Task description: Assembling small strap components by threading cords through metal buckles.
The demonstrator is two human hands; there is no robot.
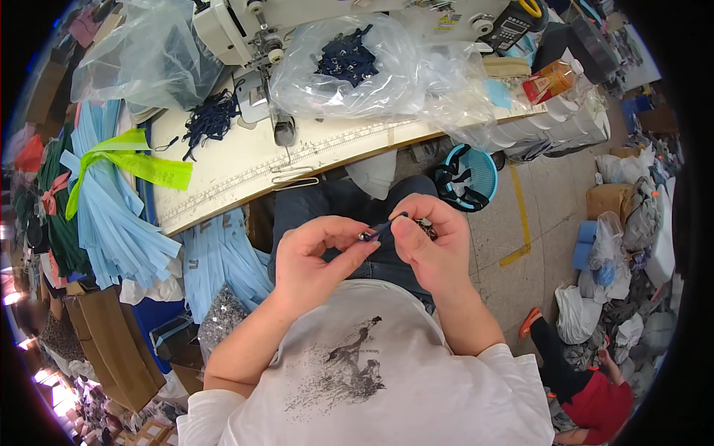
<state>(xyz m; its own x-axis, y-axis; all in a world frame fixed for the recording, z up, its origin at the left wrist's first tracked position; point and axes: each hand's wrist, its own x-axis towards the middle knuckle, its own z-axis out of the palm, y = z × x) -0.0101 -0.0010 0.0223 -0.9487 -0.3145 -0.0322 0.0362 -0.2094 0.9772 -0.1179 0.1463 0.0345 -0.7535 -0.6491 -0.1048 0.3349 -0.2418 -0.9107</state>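
Between my two hands, above my lap, runs a short navy strap with a small shiny metal fitting at one end. My left hand pinches the fitting end between thumb and fingertips. At the strap's other end, the thumb and forefinger of my right hand are closed on it. Some small metallic pieces show at the curled fingers of the right hand; their kind is too small to tell. On the sewing table ahead lies a pile of similar navy straps, and more navy pieces sit in a clear plastic bag.
A white sewing machine stands at the table's far side. Light blue fabric strips and a lime-green strip hang at the left. A turquoise basket stands right of my knees. Another person is at the lower right.
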